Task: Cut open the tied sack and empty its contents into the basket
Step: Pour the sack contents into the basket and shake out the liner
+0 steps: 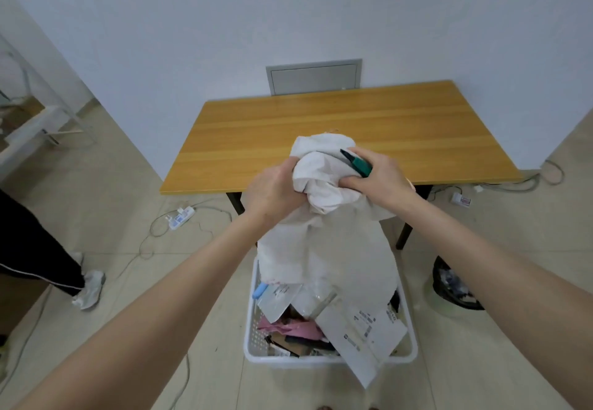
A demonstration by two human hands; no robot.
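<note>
White woven fabric fills the middle of the view: the sack (324, 233) hangs upside down above the basket (330, 360), its bunched upper end gripped by both hands and its open mouth down inside the basket's rim. The left hand (272, 193) is clenched on a fistful of the fabric at the 9 o'clock side of the bunch. The right hand (375, 173) is closed on the fabric at the 3 o'clock side and also clamps a green-handled cutter (357, 162) against it, the dark tip pointing toward 10 o'clock.

Below the sack, the white perforated basket stands on the tiled floor at 6 o'clock and holds a heap of parcels (362, 329): white mailers with printed labels, a pink bag, dark packets. One large white mailer overhangs the near rim.

Behind the hands, at 12 o'clock, stands a wooden table (321, 120) against the wall. A power strip (181, 217) with its cable lies on the floor at 9 o'clock, and a dark bin (454, 287) sits at 4 o'clock, just beside the basket. Another person's dark trouser leg and pale shoe (90, 291) show at the left edge.
</note>
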